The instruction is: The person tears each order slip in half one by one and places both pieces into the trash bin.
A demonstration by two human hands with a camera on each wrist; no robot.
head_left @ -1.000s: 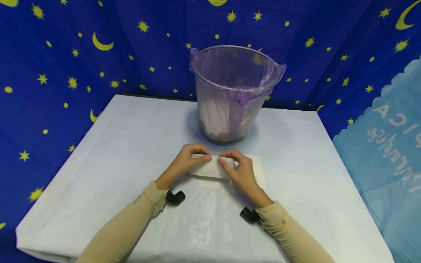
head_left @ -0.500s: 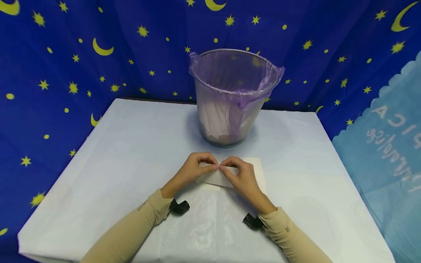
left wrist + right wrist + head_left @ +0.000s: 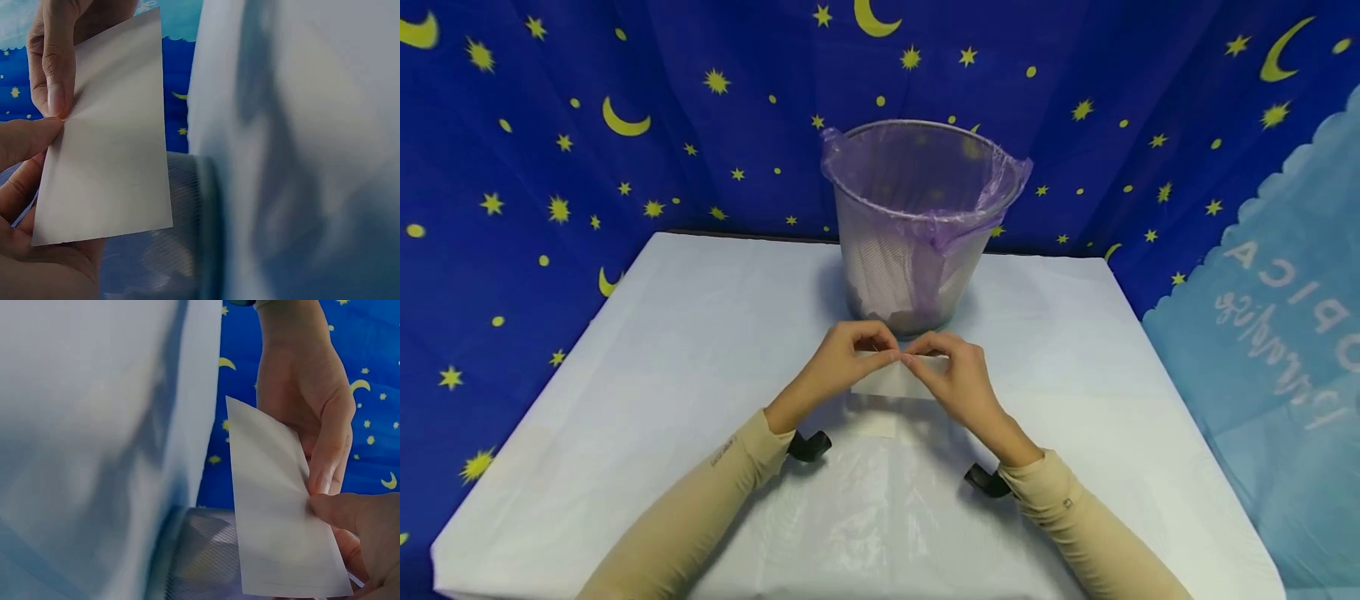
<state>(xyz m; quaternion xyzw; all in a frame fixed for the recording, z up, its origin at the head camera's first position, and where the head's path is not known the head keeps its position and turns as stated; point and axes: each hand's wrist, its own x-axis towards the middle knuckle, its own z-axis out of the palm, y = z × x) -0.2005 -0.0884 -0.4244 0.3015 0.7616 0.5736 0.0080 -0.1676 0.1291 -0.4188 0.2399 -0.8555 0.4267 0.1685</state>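
Observation:
Near the middle of the table, a small rectangular piece of white paper [image 3: 891,382] hangs from both hands. My left hand [image 3: 850,357] pinches its upper edge between thumb and fingers. On the same edge, the right hand [image 3: 961,377] has a like pinch, and the two thumb tips meet at the centre. In the left wrist view the paper [image 3: 115,144] looks mostly flat, with a slight pucker at the pinched spot. The right wrist view shows the paper [image 3: 275,512] in front of the left hand. Below it, a cream patch [image 3: 877,427] shows on the table.
A mesh wastebasket [image 3: 880,267] lined with a purple plastic bag [image 3: 940,229] stands just beyond the hands, with pale scraps low inside. White sheeting covers the table [image 3: 715,333]. A dark blue star-patterned curtain [image 3: 685,108] rises behind, and a light blue cloth [image 3: 1285,400] hangs at right.
Both hands have come together at the middle of the paper's upper edge, then lifted slightly with it. The pale sheet seen beside the right hand earlier no longer shows there.

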